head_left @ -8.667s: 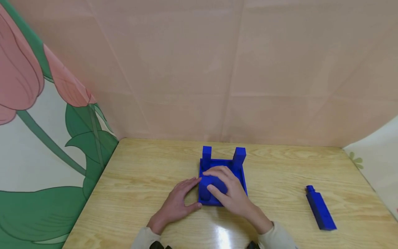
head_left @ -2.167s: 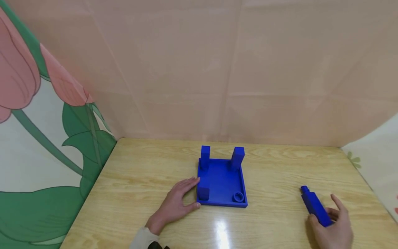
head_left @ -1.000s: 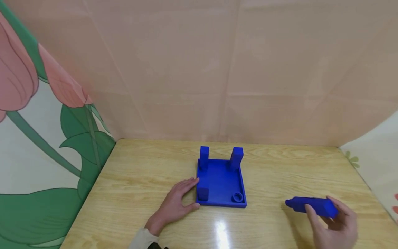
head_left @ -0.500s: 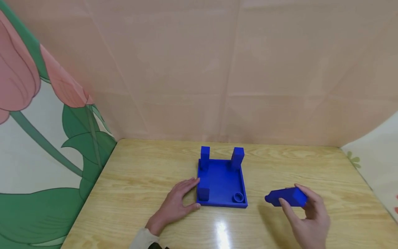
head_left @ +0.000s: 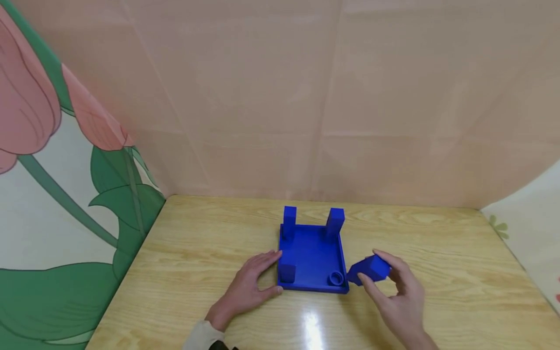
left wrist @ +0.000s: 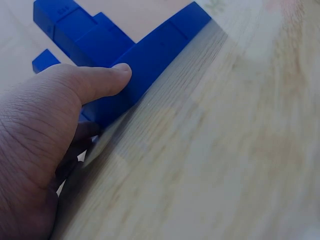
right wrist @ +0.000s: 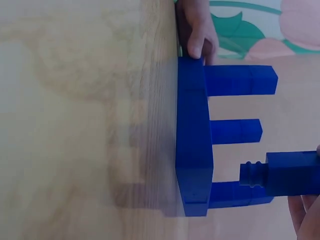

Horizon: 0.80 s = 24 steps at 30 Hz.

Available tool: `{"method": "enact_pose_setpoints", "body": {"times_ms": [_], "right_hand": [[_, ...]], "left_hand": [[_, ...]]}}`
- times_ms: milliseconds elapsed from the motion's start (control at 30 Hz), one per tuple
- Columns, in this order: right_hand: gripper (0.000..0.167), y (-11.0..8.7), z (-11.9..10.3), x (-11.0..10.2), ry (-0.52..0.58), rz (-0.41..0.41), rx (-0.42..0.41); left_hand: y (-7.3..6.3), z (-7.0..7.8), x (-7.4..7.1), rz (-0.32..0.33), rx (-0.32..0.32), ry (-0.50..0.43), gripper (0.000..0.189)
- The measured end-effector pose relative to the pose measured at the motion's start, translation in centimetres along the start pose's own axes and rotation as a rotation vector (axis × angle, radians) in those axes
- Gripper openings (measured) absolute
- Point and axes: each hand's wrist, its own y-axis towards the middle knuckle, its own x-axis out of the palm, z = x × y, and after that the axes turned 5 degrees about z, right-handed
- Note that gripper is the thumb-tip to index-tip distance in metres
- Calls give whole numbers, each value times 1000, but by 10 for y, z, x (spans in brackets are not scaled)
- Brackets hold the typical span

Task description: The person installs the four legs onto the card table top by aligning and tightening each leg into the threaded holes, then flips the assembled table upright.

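Observation:
An upturned square blue toy tabletop lies on the wooden table. Three blue legs stand at its far left, far right and near left corners. A round socket shows at its near right corner. My left hand rests at the left side, fingers extended, fingertips touching the edge; its thumb lies against the tabletop in the left wrist view. With thumb and fingers, my right hand holds a blue table leg, tilted, its ridged end facing the tabletop, just right of the socket corner.
The wooden table runs back to a pinkish cloth backdrop. A flower-printed cloth hangs at the left, and a pale one at the right.
Earlier my right hand was over the tabletop, then reached the loose leg lying at the right. It has lifted that leg and carried it left to the tabletop. The left hand stays put.

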Motion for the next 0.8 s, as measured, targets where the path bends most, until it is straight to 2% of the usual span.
{"method": "enact_pose_setpoints", "body": {"times_ms": [233,433,567,800], "right_hand": [[56,3,4,15,-32,-53,11],[71,6,3,24,-49,-104,75],[70,6,4,27,-74,-143,117],[69,5,6,30,-129,-198,120]], "left_hand": [[1,-2,1,-8,-1,6,80],[1,-1,0,-16,-13,-3,81],[2,0,-1,-18,-14,-7,81],[1,1,-1,-21,-21,-10,82]]}}
